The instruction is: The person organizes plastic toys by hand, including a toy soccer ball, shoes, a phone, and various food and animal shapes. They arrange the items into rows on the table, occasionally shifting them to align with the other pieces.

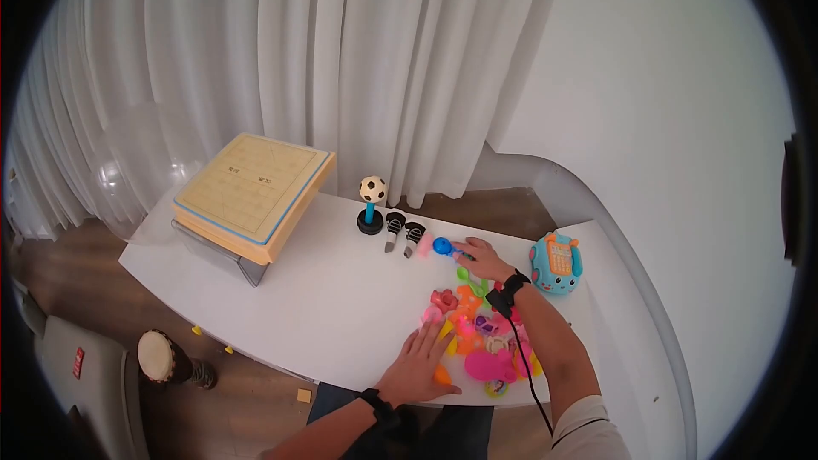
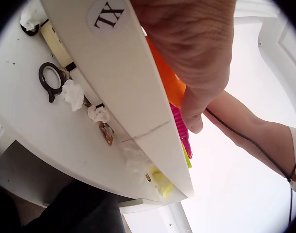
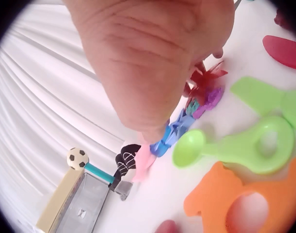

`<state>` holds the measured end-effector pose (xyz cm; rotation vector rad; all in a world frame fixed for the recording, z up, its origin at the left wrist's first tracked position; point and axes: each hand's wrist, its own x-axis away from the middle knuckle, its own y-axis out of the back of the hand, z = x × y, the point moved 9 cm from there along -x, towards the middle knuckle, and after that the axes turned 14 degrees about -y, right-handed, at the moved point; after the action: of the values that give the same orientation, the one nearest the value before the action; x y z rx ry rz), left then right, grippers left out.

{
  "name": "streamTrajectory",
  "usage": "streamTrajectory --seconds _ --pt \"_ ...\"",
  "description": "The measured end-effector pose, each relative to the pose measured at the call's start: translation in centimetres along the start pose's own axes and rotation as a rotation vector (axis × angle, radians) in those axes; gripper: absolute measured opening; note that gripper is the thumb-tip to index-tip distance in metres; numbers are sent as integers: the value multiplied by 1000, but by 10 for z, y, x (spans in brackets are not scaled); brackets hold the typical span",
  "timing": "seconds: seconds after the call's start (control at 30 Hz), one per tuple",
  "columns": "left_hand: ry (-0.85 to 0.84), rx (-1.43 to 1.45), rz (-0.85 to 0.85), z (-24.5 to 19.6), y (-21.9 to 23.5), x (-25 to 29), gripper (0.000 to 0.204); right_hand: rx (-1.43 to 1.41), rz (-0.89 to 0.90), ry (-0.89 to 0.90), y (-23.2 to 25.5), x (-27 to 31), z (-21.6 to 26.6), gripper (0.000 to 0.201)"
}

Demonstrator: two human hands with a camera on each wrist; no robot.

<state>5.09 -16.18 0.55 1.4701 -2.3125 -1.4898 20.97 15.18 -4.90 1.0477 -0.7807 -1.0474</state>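
Observation:
My left hand (image 1: 417, 362) lies with fingers spread at the near left edge of a pile of plastic toys. An orange piece (image 2: 173, 87) is partly under it. Toward the back of the white table, my right hand (image 1: 486, 260) reaches over a blue toy piece (image 1: 442, 245), with the thumb right at it in the right wrist view. I cannot tell whether the fingers pinch it. Purple (image 3: 215, 97) and red (image 3: 208, 77) pieces show past the blue one, partly hidden by the hand. A pale pink piece (image 3: 144, 160) lies beside it. Nearby is a green spoon (image 3: 235, 148).
Small black-and-white shoes (image 1: 405, 232) and a soccer ball on a stand (image 1: 371, 196) are at the back edge. A toy telephone (image 1: 555, 264) sits right. A wooden board box (image 1: 256, 192) rests on a grey stand at left. A drum (image 1: 166, 358) stands on the floor.

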Motion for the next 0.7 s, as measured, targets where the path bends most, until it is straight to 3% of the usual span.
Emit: streamTrajectory --seconds 0.03,0.13,0.3,0.37,0.4,0.43,0.5,0.6,0.7 --pt "1 -1 -5 0 1 -1 121 3 3 -1 3 7 6 60" --pt "36 -41 36 0 0 -1 121 -16 93 238 14 39 38 50" --pt "42 -57 33 2 -3 0 122 58 305 235 50 76 72 47" --pt "38 -58 30 4 -7 2 122 -449 541 4 56 75 63 44" --pt "28 -51 14 5 -8 2 123 -333 310 241 64 55 55 40" --pt "18 -47 -1 5 -6 2 123 -335 310 239 68 50 65 40" --pt "30 -34 14 4 -5 2 123 -300 37 89 89 24 81 46" --pt "50 -17 21 5 -4 1 121 -379 -78 146 61 -24 108 60" --pt "55 -12 4 6 -4 1 120 -359 -85 168 33 -53 152 72"
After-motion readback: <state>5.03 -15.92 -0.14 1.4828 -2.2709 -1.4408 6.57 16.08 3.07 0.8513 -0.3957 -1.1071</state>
